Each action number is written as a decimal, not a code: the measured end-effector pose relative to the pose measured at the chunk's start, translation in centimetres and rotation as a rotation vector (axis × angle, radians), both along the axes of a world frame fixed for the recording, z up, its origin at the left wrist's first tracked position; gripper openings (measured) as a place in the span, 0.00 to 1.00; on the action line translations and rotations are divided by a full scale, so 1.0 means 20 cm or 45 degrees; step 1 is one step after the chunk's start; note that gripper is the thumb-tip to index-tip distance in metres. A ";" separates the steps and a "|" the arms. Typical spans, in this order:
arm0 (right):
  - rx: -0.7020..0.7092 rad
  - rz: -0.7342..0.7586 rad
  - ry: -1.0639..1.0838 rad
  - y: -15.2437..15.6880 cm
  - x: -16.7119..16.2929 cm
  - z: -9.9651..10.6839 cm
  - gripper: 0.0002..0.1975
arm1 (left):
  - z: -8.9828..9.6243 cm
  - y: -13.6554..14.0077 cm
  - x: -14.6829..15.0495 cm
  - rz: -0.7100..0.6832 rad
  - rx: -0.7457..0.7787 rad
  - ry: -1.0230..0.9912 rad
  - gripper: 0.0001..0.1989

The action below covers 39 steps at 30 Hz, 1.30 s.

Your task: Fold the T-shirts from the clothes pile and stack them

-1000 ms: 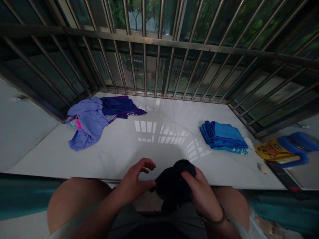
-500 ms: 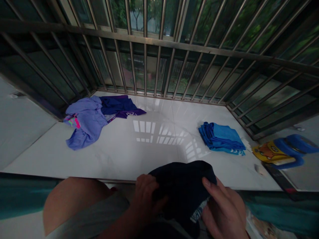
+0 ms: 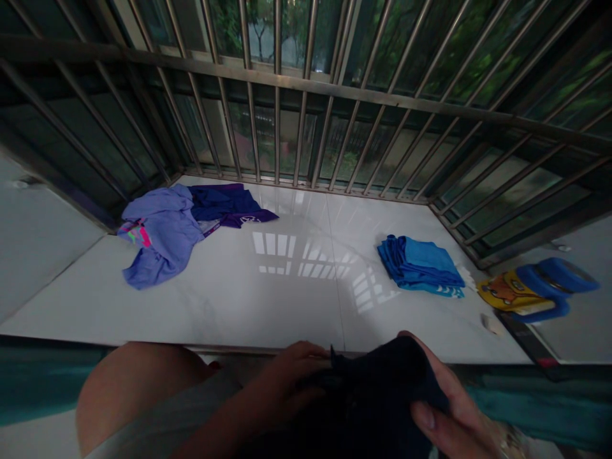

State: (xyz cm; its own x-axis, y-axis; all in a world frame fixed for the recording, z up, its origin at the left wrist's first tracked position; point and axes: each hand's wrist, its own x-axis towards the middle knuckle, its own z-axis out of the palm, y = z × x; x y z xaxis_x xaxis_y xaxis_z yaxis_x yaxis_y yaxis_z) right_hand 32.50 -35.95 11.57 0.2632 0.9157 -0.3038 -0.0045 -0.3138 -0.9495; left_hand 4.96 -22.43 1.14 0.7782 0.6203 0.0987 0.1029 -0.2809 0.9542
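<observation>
A dark navy garment (image 3: pixel 377 389) is bunched over my lap, held between both hands at the sill's front edge. My left hand (image 3: pixel 296 376) grips its left side, fingers curled into the cloth. On the right, my right hand (image 3: pixel 444 401) pinches the edge with the thumb in front and the fingers behind. The garment's exact kind and its lower part are lost in shadow. Beyond it, a folded stack of blue clothes (image 3: pixel 421 264) lies on the white sill (image 3: pixel 296 306). A crumpled lavender garment (image 3: pixel 165 233) and a dark blue and purple garment (image 3: pixel 229 207) lie at the left.
Metal window bars (image 3: pixel 277 127) enclose the far side of the sill. At the right stand a blue-lidded container with a yellow cartoon front (image 3: pixel 521 293) and a dark flat object (image 3: pixel 521 338). A small pale item (image 3: pixel 491 324) lies near them. My bare knee (image 3: pixel 138 389) is below the edge.
The navy garment has come down closer to my lap and been turned. Its pale lettered patch is now mostly out of sight. My right hand has shifted slightly right.
</observation>
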 end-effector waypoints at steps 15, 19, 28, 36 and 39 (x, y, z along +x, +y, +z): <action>0.377 0.225 -0.886 0.29 0.24 0.27 0.11 | 0.44 0.23 -0.43 1.119 0.568 0.315 0.16; 0.431 0.292 -1.108 0.25 0.38 0.29 0.10 | 0.55 0.18 -0.57 1.108 0.924 0.567 0.14; 0.463 0.400 -1.267 0.71 0.57 0.45 0.15 | 0.90 0.66 -0.51 0.949 1.077 0.594 0.22; 0.442 0.029 -1.694 1.68 0.48 0.30 0.20 | 0.83 1.52 -0.12 1.085 1.130 1.246 0.26; 0.544 0.120 -1.771 1.65 0.37 0.12 0.21 | 0.65 1.48 -0.05 0.974 1.163 1.306 0.24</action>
State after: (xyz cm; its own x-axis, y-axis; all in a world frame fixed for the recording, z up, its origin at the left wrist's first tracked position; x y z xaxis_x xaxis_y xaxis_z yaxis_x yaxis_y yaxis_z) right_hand 39.95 -2.95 13.98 0.0465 0.8990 0.4355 0.9812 0.0407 -0.1887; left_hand 3.89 7.10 14.07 0.2883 0.9115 0.2934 0.9573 -0.2817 -0.0655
